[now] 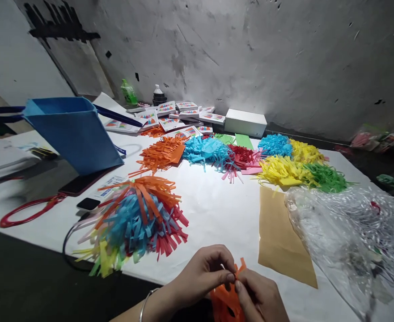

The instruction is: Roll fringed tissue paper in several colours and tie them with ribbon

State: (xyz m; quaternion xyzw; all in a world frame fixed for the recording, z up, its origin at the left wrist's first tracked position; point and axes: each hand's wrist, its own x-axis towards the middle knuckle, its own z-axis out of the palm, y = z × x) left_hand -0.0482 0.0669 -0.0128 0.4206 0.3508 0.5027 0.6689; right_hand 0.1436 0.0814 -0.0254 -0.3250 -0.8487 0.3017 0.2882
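1. Orange paper piece (228, 297): you hold it at the near edge of the counter (217, 210), low in view.
2. Your left hand (203, 273) pinches its top edge with fingertips closed.
3. Your right hand (262, 297) grips it from the other side, touching the left.
4. A multicoloured fringed pile (136, 219) lies just left; a tan sheet (280, 237) lies to the right.
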